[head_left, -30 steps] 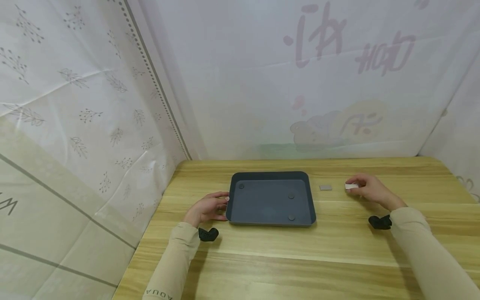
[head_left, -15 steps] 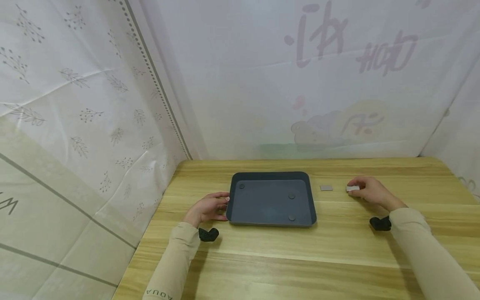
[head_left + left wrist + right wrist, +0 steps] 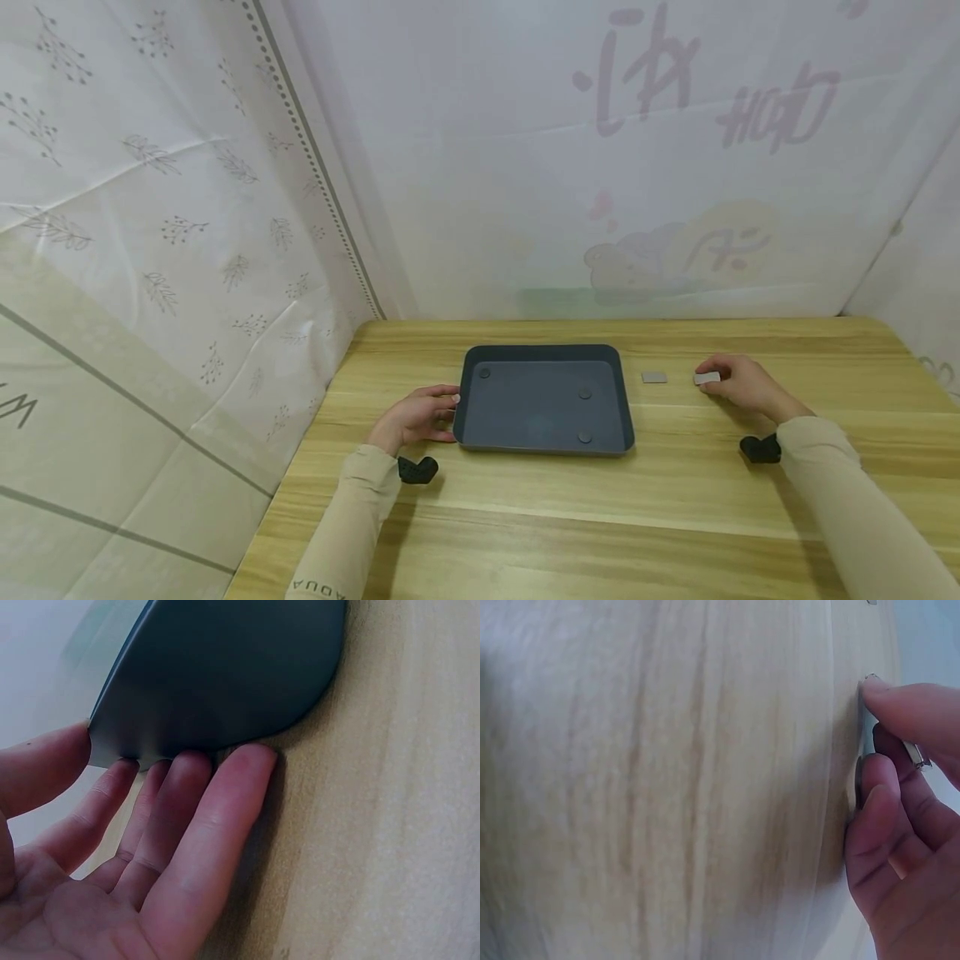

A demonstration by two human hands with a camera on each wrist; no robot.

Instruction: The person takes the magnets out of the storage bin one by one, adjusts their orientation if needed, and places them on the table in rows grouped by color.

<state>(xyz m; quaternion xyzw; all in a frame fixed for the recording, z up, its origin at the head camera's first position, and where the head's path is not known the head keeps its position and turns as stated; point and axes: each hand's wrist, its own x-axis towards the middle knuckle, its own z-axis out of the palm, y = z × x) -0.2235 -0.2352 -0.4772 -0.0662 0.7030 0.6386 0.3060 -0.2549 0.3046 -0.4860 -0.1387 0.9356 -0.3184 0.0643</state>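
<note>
Right hand [image 3: 738, 385] sits slightly lower than a second ago, its small silvery rectangular metal plate [image 3: 706, 378] now down on the wooden tabletop [image 3: 675, 500], pinched between thumb and fingers. Plate: thin, pale grey, shiny edge in the right wrist view. Second grey square plate [image 3: 654, 377] lies just left, unmoved. Left hand [image 3: 414, 417] unchanged, relaxed fingers touching the dark grey rectangular plastic tray [image 3: 545, 353].
</note>
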